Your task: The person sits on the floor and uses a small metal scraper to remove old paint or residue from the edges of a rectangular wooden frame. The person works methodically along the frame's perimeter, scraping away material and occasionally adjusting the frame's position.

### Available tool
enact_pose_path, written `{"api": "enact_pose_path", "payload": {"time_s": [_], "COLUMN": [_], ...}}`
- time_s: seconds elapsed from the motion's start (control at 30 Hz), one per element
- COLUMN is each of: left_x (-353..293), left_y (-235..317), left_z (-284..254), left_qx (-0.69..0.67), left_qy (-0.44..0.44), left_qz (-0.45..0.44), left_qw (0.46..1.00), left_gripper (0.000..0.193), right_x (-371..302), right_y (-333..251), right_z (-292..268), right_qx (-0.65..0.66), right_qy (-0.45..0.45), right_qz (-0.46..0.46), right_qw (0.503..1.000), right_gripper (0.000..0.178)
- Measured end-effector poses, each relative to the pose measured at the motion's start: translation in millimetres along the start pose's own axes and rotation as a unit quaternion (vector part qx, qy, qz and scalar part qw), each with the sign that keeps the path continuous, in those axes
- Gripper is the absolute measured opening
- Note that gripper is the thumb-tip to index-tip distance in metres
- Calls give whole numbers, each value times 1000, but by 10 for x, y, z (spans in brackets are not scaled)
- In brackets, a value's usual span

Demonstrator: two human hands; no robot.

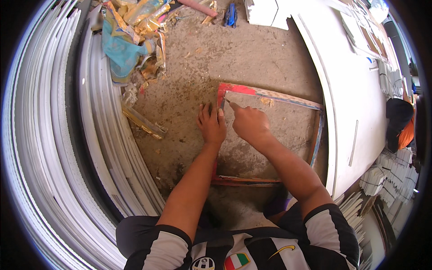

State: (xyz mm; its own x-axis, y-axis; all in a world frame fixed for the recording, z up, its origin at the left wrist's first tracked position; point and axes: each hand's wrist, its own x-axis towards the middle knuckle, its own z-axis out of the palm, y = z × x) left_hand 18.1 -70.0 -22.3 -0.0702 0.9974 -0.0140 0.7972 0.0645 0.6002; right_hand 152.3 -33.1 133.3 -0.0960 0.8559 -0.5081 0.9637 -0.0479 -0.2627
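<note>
A rectangular wooden frame (270, 95) with red and blue paint stains lies flat on the concrete floor. My left hand (211, 123) presses flat on the frame's left rail near its top left corner. My right hand (249, 122) is closed around a small thin tool (227, 101) whose tip touches the inner edge of that corner.
Long white mouldings (49, 135) are stacked along the left. A heap of gold and blue scraps (130, 40) lies at top left, with a gold strip (141, 121) beside it. A large white board (351, 90) stands to the right. White strips (391, 171) pile at the right.
</note>
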Motion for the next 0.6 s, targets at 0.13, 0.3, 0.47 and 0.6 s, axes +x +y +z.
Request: {"api": "enact_pose_path", "payload": {"time_s": [0.13, 0.3, 0.47, 0.6], "left_x": [-4, 5, 15, 2], "left_y": [44, 23, -7, -22], "left_z": [19, 1, 2, 1], "left_qx": [-29, -30, -6, -6], "left_qy": [8, 21, 34, 37], "left_qz": [-3, -1, 23, 18], "left_qw": [1000, 999, 999, 999], "left_gripper": [46, 45, 44, 45], "right_x": [-15, 39, 289, 143], "right_y": [-38, 328, 661, 506], "right_z": [202, 642, 750, 467], "right_qx": [25, 201, 173, 98], "right_qy": [5, 104, 124, 112], "right_qz": [22, -21, -92, -75], "right_qw": [999, 974, 973, 986], "right_gripper": [48, 42, 38, 39]}}
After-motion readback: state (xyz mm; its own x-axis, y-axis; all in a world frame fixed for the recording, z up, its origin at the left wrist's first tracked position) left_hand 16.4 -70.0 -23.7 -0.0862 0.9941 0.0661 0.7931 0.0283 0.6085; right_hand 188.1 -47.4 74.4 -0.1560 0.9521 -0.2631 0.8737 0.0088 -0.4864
